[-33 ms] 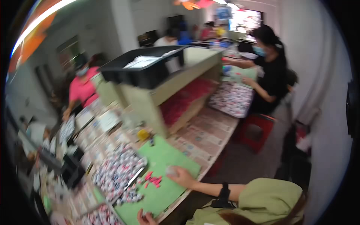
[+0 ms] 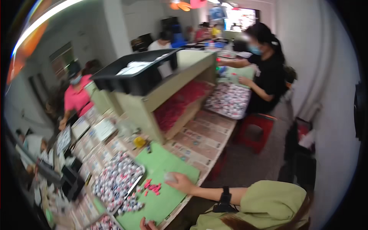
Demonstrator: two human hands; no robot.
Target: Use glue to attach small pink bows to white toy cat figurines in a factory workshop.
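My right hand (image 2: 183, 184) rests over the right part of a green mat (image 2: 163, 163), its fingers curled round a greyish, rounded object (image 2: 170, 177) whose kind I cannot make out. At the lower edge, only the fingers of my left hand (image 2: 148, 224) show, bent together beside the mat's near edge; a small pale bit seems to sit between them. Small pink-red pieces (image 2: 154, 188) lie in a loose cluster on the mat between both hands. Left of them, a tray (image 2: 135, 184) is heaped with small white, dark and pink pieces, several spilling onto the mat.
A second tray of pieces (image 2: 105, 223) sits at the near left. Beyond the mat stand a yellow item (image 2: 139, 142) and a wooden shelf (image 2: 134, 115) holding pink pieces, with a black bin (image 2: 134, 82) on top. Co-workers sit around; a red stool (image 2: 255, 132) stands to the right.
The whole view has shifted, so most of the scene sits farther left. Both hands keep nearly the same pose over the mat, and the pink-red pieces stay put.
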